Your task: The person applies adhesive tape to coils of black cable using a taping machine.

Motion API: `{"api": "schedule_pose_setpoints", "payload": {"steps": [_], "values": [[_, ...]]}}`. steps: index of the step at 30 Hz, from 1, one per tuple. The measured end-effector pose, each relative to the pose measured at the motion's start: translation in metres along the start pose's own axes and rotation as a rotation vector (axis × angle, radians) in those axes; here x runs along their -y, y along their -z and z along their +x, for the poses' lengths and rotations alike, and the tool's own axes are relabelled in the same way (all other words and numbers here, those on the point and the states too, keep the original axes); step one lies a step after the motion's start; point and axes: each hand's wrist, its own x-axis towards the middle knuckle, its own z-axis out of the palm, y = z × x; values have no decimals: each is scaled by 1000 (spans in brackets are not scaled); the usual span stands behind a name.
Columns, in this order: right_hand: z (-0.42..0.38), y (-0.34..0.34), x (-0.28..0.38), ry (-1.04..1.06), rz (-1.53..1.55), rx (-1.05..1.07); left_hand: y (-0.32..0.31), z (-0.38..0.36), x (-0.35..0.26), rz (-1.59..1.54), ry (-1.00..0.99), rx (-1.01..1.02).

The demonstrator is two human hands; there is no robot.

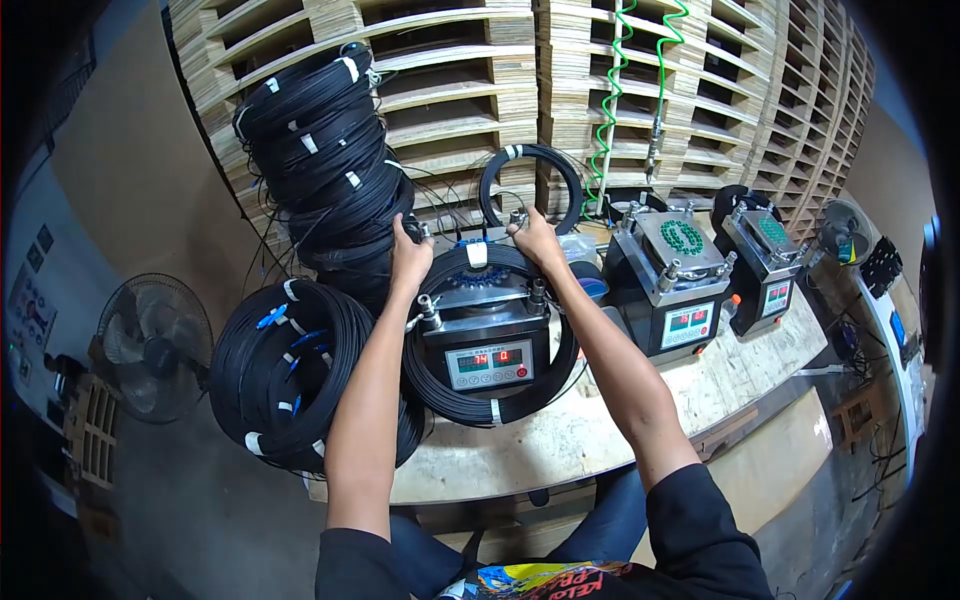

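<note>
In front of me stands a bench-top machine (497,362) with a lit red and green display and metal posts at its corners. A coil of black cable (497,411) with white ties hangs around it, passing over its top and below its display. My left hand (411,254) is closed around a metal knob (425,231) at the machine's back left. At the back right, my right hand (538,243) grips another metal knob (517,218) between thumb and fingers. Blue-ended connectors (474,280) ring the machine's top plate, partly covered by the coil.
Stacked black cable coils (325,170) rise at the back left, with another large coil (290,375) before them. A smaller coil (530,150) stands behind. Two similar machines (672,270) sit to the right. Green air hoses (660,80) hang by wooden pallets (440,100). A fan (155,348) stands left.
</note>
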Motion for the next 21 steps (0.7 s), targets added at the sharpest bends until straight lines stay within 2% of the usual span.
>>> {"api": "schedule_pose_setpoints", "payload": {"steps": [2,7,10,15,17,21], "values": [[2,-1,-2,-7,15,4,-1,-2,0,30,-16,-47],[2,-1,-3,-8,51,12,1,-1,-1,8,4,-18],[1,-2,-3,77,76,-55,4,-3,-6,-14,9,5],[-2,2,4,-50,60,-12,8,-8,-11,-42,-24,28],[-5,3,6,-30,46,-34,10,-8,-12,-83,-6,88],[-1,0,2,-55,-1,-15,2,-3,-4,-75,-3,36]]}}
